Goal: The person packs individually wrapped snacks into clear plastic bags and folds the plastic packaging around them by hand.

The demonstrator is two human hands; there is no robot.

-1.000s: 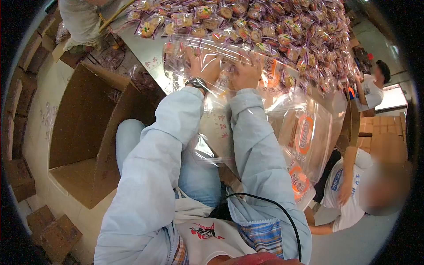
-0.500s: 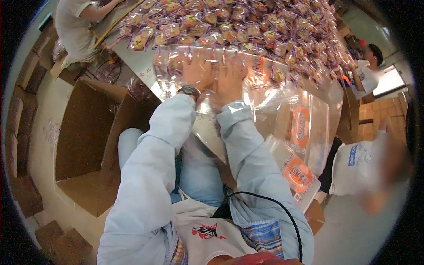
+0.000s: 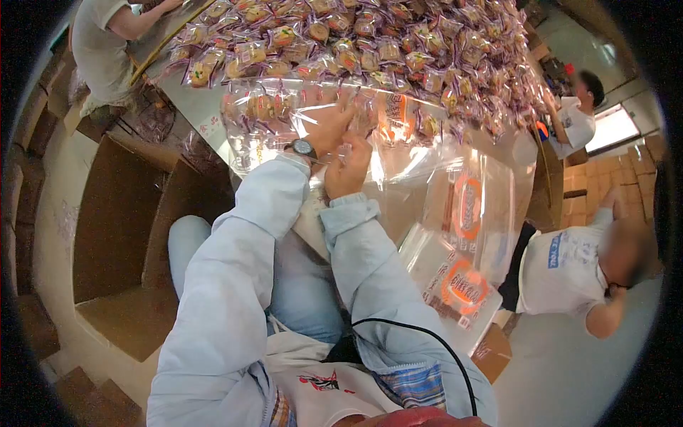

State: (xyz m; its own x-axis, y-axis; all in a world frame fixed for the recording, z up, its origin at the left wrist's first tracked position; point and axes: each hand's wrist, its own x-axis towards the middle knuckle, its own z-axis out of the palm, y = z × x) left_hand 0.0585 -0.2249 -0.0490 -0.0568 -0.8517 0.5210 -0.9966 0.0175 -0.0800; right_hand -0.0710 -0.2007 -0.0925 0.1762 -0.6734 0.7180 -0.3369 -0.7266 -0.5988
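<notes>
the left hand (image 3: 327,132), with a watch (image 3: 304,147) at its wrist, reaches up and to the right at the near side of the table (image 3: 203,114); its fingers extend under glare, and whether they grip cannot be told. the right hand (image 3: 348,169) is just beside it, fingers curled closed on the film of a clear bag (image 3: 397,146).

the bag spreads flat across the near part of the table, around both hands, with an orange label to the right of the fingers. several wrapped packets (image 3: 267,108) show through the film at its left end; whether they lie inside or beneath is hard to tell. its far edge runs along the front of a broad heap of packets (image 3: 398,39), so the room for moving is on the near side, toward the person's lap.

to the right, clear bags with orange labels (image 3: 466,285) lie in a layered stack at the table's near right, beside the right sleeve (image 3: 380,263). the table's left edge slants down toward the left wrist, and beyond it an open cardboard box (image 3: 117,242) stands near the person's knee, with a strip of floor (image 3: 53,242) on its far left. co-workers are at the upper left (image 3: 103,50), the upper right (image 3: 575,124) and the right (image 3: 562,270), all well apart from the hands.
</notes>
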